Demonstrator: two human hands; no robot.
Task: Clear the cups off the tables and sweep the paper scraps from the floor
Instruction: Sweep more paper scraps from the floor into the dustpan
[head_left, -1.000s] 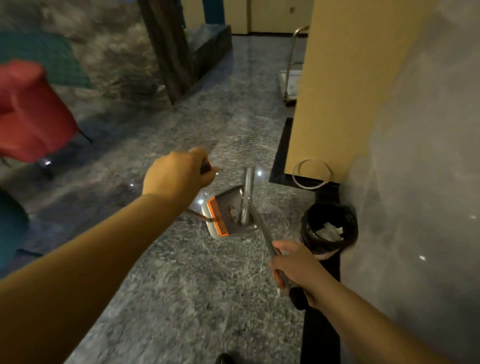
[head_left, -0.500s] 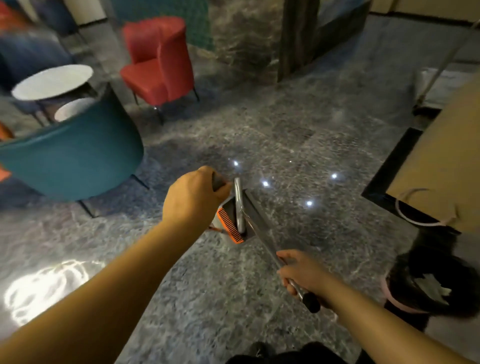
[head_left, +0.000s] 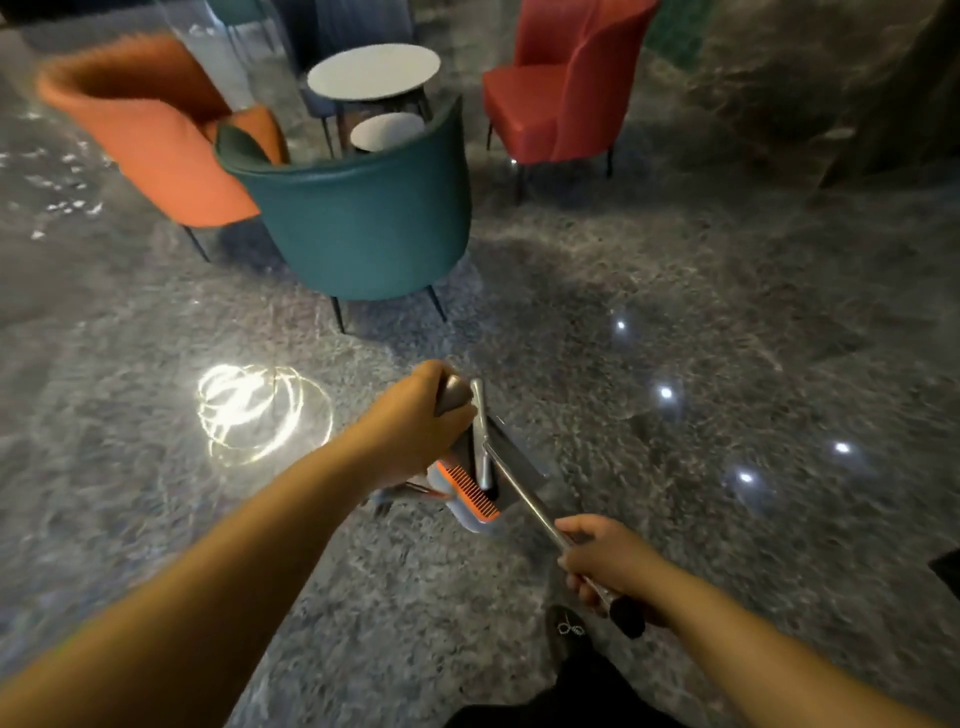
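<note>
Left hand grips the dustpan handle; right hand grips the broom handle. Both are held above the floor, near the teal chair.

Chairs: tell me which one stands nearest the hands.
The teal chair. Its curved back faces the camera, just beyond the left hand; the orange chair sits further left and the red chair further back right.

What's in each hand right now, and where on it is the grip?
The left hand grips the top of the dustpan handle. The right hand grips the broom handle near its black end cap.
</note>
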